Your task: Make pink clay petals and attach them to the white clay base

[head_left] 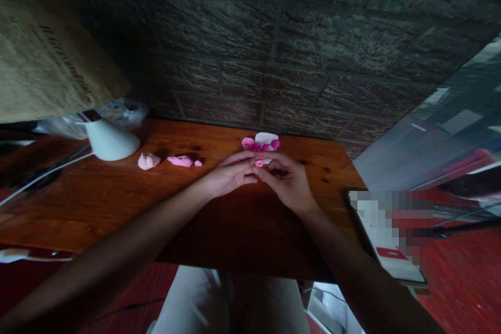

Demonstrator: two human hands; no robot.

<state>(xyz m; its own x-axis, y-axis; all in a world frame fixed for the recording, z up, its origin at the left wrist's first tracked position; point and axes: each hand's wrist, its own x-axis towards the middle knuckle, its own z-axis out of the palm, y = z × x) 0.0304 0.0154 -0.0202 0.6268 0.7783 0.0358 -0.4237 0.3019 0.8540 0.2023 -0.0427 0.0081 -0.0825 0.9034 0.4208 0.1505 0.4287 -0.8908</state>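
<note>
Both hands meet over the wooden table with a small pink piece of modelling clay (259,164) between their fingertips. My left hand (234,173) holds it from the left, fingers bent around it and tips close together. From the other side my right hand (287,180) pinches at it with thumb and forefinger. Just beyond the fingers lie a white flat piece (266,139), a light pink rounded piece (248,143) and several magenta round bits (275,144). To the left, a pale pink lump (148,161), a longer pink lump (180,161) and a tiny pink bit (198,163) rest on the wood.
A lamp with a white base (111,140) and printed shade (50,57) stands at the left, its white cord (47,176) trailing over the table (117,203). Clear plastic (125,111) lies behind it. A brick wall (250,42) closes the back. A partly blurred flat object (391,255) sits at the right.
</note>
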